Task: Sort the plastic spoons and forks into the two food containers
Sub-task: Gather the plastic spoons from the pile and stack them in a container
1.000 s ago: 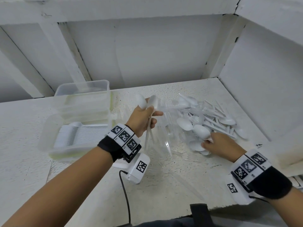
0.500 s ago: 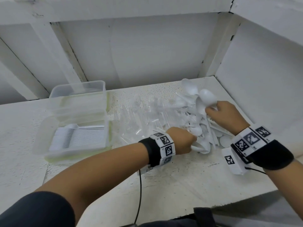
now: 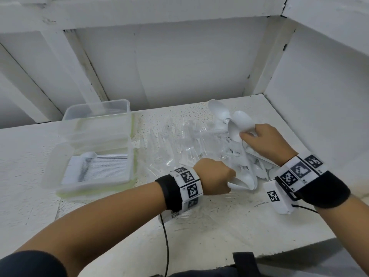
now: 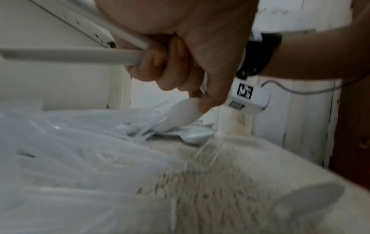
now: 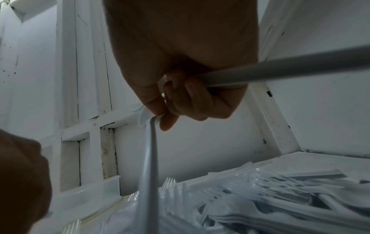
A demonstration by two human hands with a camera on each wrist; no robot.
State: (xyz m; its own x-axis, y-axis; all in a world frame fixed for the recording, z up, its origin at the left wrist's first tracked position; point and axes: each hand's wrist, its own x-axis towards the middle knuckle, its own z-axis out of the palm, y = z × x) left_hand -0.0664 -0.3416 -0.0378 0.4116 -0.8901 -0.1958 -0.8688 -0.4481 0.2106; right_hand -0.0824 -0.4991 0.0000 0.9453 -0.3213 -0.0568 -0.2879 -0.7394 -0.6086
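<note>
Loose white plastic spoons [image 3: 261,168] lie heaped at the right of the shelf. Clear forks [image 3: 179,140] lie left of them on a clear bag. My left hand [image 3: 229,181] is low at the heap's near edge and grips spoons [image 3: 246,179] by their handles [image 4: 80,55], thumb on a bowl [image 4: 184,110]. My right hand [image 3: 247,134] is raised over the heap and grips a few spoons [image 3: 239,120], bowls pointing up; one handle [image 5: 300,69] crosses its palm and another [image 5: 150,158] hangs down. The near food container [image 3: 60,156] holds a stacked row of white spoons [image 3: 95,168]. The far container [image 3: 97,108] looks empty.
Both containers stand at the left of the white shelf [image 3: 219,226], which has a wall behind and on the right. A cable [image 3: 165,246] runs from my left wrist toward me. Fork tines [image 5: 170,182] stick up beside the container's rim.
My left hand, which held spoons upright at mid-shelf, has swung right and down to the heap. My right hand has lifted a few spoons off the heap; little has changed in the last half second.
</note>
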